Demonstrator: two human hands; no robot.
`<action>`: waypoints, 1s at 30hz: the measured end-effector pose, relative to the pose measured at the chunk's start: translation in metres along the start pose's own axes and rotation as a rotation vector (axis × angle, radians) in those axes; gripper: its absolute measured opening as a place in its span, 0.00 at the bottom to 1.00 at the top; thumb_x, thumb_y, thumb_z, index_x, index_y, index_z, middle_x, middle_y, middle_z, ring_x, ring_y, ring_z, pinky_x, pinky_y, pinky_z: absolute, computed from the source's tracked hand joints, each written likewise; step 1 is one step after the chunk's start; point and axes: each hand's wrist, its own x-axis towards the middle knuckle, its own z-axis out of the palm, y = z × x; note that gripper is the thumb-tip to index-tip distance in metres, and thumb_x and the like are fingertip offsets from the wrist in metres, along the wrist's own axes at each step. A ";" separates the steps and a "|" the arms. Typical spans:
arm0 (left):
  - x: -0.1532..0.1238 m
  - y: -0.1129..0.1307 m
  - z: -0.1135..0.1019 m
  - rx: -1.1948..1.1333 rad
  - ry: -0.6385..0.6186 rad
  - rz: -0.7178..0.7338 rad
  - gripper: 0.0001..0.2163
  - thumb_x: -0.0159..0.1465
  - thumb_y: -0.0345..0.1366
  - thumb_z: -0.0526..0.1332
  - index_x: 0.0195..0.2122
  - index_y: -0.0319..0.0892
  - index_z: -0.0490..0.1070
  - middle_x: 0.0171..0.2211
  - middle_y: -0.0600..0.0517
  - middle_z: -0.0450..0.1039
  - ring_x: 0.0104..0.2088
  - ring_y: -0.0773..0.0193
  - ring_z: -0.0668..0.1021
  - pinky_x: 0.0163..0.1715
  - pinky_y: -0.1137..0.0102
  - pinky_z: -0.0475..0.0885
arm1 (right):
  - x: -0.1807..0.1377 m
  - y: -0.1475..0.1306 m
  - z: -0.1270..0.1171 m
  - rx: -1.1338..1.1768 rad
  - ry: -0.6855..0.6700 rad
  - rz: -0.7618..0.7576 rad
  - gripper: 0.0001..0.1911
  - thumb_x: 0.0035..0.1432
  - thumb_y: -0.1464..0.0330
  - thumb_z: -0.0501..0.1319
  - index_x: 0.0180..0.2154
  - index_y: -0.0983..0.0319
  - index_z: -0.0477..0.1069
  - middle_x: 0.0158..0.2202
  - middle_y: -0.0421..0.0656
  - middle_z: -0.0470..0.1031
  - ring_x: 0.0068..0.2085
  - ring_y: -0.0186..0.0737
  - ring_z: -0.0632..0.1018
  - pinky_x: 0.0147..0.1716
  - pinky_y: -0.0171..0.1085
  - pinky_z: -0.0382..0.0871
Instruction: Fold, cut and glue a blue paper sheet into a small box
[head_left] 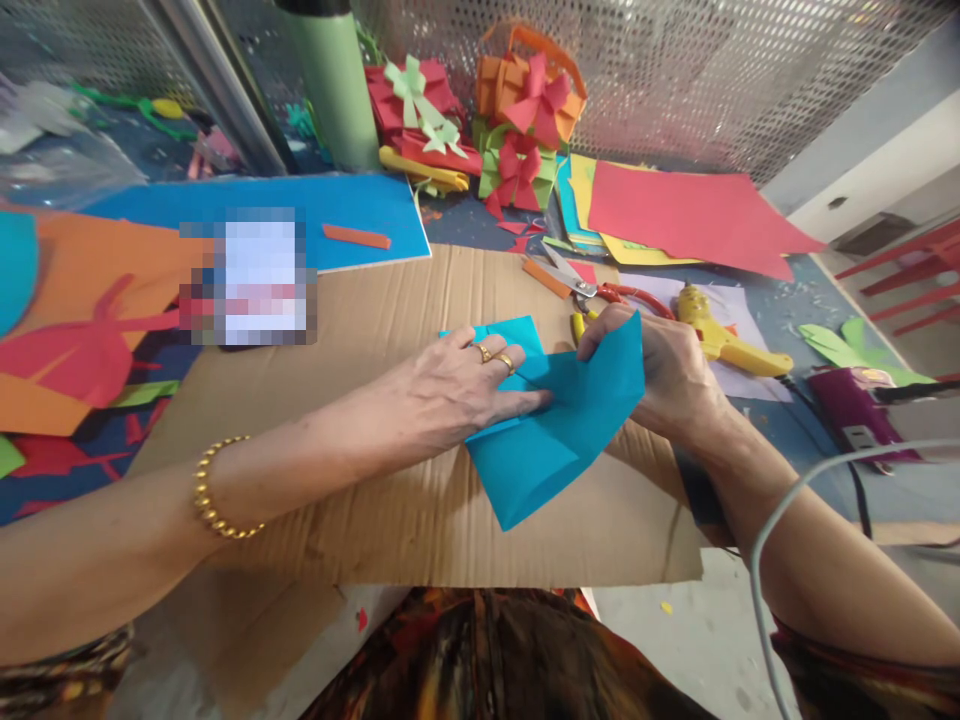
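Observation:
A turquoise sheet of paper (555,440), partly folded, lies on a brown cardboard sheet (420,500) in front of me. My left hand (457,385) lies flat on the paper's left part, fingers stretched out and pressing it down, two gold rings on the fingers. My right hand (667,375) is closed on the paper's upper right flap, lifting it up off the cardboard; the flap hides most of its fingers.
Scissors with red handles (592,288) and a yellow glue gun (720,335) lie just behind my right hand. Paper gift boxes with bows (517,120), a green bottle (334,85), red sheets (682,215), and blue and orange sheets (97,260) surround the cardboard. A grey cable (780,510) crosses my right forearm.

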 end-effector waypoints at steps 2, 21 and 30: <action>0.000 0.001 0.000 0.026 -0.008 -0.007 0.17 0.76 0.31 0.57 0.64 0.50 0.71 0.52 0.45 0.75 0.55 0.53 0.76 0.52 0.59 0.69 | 0.000 -0.001 0.000 0.012 0.004 -0.001 0.04 0.58 0.70 0.60 0.32 0.54 0.70 0.29 0.37 0.74 0.28 0.38 0.75 0.28 0.39 0.67; -0.004 0.005 -0.015 0.005 -0.016 -0.086 0.24 0.76 0.26 0.55 0.70 0.54 0.67 0.57 0.44 0.76 0.59 0.53 0.78 0.57 0.57 0.72 | 0.003 0.006 0.003 0.015 -0.025 0.023 0.02 0.54 0.69 0.61 0.31 0.57 0.72 0.28 0.39 0.76 0.30 0.39 0.76 0.32 0.39 0.70; -0.068 0.042 -0.053 -0.246 0.204 -0.517 0.16 0.78 0.28 0.52 0.61 0.41 0.74 0.56 0.44 0.79 0.54 0.59 0.82 0.55 0.66 0.79 | -0.008 -0.009 0.005 0.086 -0.109 -0.171 0.07 0.57 0.73 0.60 0.36 0.58 0.73 0.32 0.40 0.79 0.30 0.36 0.78 0.30 0.36 0.70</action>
